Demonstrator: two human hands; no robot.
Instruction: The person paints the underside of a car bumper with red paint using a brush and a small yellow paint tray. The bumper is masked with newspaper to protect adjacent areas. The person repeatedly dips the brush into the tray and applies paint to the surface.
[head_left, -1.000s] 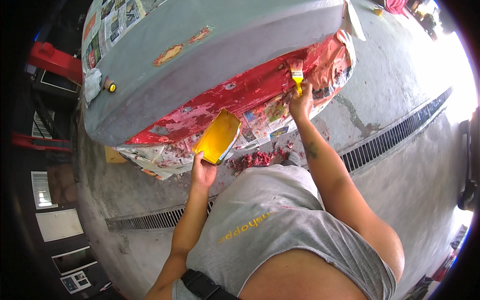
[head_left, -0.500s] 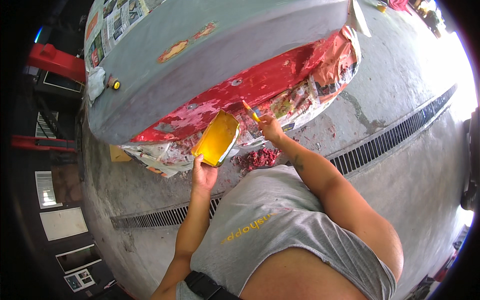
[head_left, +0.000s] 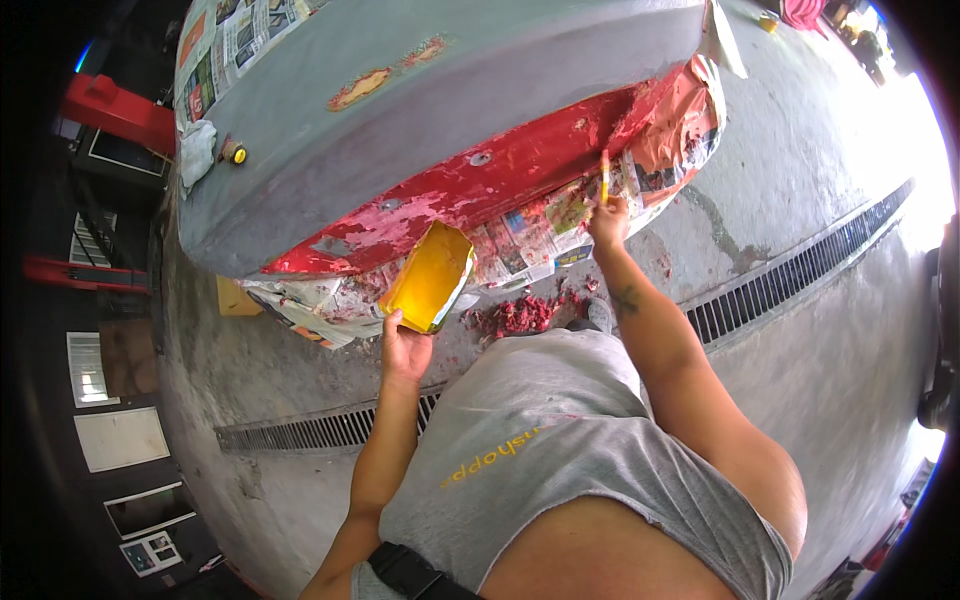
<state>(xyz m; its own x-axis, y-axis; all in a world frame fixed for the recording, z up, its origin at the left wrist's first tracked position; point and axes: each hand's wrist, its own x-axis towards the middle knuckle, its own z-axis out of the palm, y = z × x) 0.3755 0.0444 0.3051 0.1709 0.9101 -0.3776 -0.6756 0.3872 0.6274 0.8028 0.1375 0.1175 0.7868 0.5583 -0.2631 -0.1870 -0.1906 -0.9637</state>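
My left hand (head_left: 406, 350) grips the lower end of a cut-open container (head_left: 432, 282), tilted, its inside yellow. In my right hand (head_left: 609, 219) is a paintbrush (head_left: 604, 180) with a yellow handle, its bristles pointing away from me. The brush tip is at the lower edge of a red strip (head_left: 520, 160) on a grey vehicle body (head_left: 400, 130); whether it touches cannot be told. Patches of the red are blotchy and pinkish, toward the left most of all. Higher up, a bare yellowish patch (head_left: 360, 90) breaks the grey surface.
Newspaper masking (head_left: 520, 240) runs beneath the red strip. Red paint scraps (head_left: 520, 316) lie heaped on the concrete floor by my feet. A slotted drain grate (head_left: 800, 262) crosses the floor. On the body's left sit a pale cloth (head_left: 197, 152) and a small yellow-ended object (head_left: 236, 153).
My right hand has carried the brush rightward and slightly away from me, from beside the container to the right part of the red strip. The left hand and container stay nearly in place.
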